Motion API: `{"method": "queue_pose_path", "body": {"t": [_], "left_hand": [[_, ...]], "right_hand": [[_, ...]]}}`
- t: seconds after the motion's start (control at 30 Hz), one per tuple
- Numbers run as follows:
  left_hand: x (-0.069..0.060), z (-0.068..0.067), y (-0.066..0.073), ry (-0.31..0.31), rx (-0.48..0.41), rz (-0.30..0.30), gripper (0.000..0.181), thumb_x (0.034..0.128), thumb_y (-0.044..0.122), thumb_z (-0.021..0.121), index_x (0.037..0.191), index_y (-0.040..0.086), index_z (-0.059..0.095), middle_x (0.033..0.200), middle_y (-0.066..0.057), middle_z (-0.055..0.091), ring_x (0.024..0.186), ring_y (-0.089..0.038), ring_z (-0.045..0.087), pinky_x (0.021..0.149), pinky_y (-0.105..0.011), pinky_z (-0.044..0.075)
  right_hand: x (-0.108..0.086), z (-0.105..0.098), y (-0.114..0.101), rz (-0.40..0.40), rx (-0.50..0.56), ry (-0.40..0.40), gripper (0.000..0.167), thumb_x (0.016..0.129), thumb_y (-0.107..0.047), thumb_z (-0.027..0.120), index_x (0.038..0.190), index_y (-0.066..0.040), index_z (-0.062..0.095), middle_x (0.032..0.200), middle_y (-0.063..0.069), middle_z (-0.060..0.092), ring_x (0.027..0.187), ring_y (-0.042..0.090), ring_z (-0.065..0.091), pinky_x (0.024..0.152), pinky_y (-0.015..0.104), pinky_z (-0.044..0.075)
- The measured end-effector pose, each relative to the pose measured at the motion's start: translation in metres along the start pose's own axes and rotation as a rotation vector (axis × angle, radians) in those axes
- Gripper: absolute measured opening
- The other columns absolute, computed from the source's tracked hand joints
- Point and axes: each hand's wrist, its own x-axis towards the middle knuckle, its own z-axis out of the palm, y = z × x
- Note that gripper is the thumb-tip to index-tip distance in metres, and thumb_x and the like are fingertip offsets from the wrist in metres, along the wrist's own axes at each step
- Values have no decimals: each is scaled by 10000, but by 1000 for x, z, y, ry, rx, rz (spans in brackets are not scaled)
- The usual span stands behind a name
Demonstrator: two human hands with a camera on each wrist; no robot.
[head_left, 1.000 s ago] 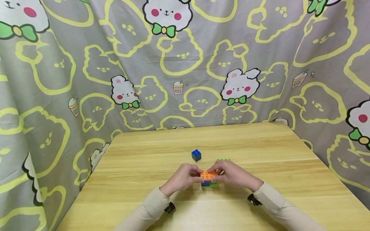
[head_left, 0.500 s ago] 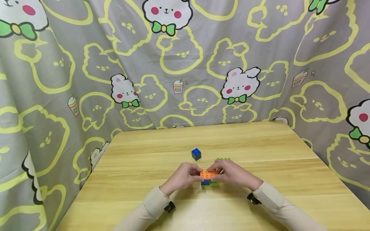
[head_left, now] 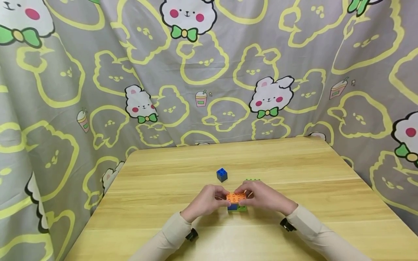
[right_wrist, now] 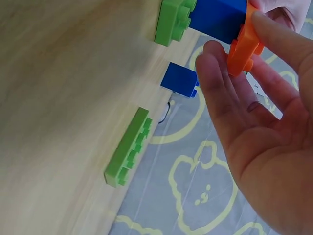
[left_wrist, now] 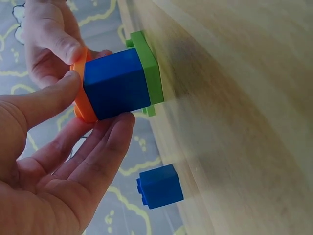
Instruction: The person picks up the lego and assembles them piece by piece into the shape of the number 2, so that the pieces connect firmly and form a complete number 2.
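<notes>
We see the orange brick (head_left: 236, 198) lying across a blue block (left_wrist: 117, 81), which stands on a green base (left_wrist: 150, 68); its right part overhangs the base. Our left hand (head_left: 204, 200) pinches one end and our right hand (head_left: 261, 197) the other, probably to keep that unsupported side level. With fingers over much of the joint, we can't tell whether the studs are fully seated. Beyond, a loose blue cube (head_left: 222, 175) and a long green brick (right_wrist: 127, 149) sit apart on the table (head_left: 163, 174), leaving our hands room
</notes>
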Motion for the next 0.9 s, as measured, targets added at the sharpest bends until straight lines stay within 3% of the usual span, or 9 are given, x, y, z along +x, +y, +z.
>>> {"method": "queue_pose_path", "body": {"t": [0.17,0.53,0.9], "left_hand": [[1,0,0,-8,-18,7,194,896,150,802,1066,64,765,957,-10,756,858,-78,698,773,-233,564],[1,-2,-3,-3,0,-3,232,884,168,815,1080,52,768,931,10,752,810,-57,673,728,-226,555],[1,0,-3,2,-14,-30,261,882,163,815,1111,49,760,956,1,751,832,-62,679,751,-244,560]], "right_hand": [[-1,-1,1,10,-16,10,311,924,-303,777,1198,-159,744,1060,-90,699,863,51,618,727,231,543],[4,-11,6,53,17,68,364,997,-329,681,1246,-64,707,1055,-61,736,941,90,680,804,265,560],[20,-39,16,75,-41,137,355,979,-327,709,1274,-130,695,1117,-12,733,981,113,696,849,336,576]]}}
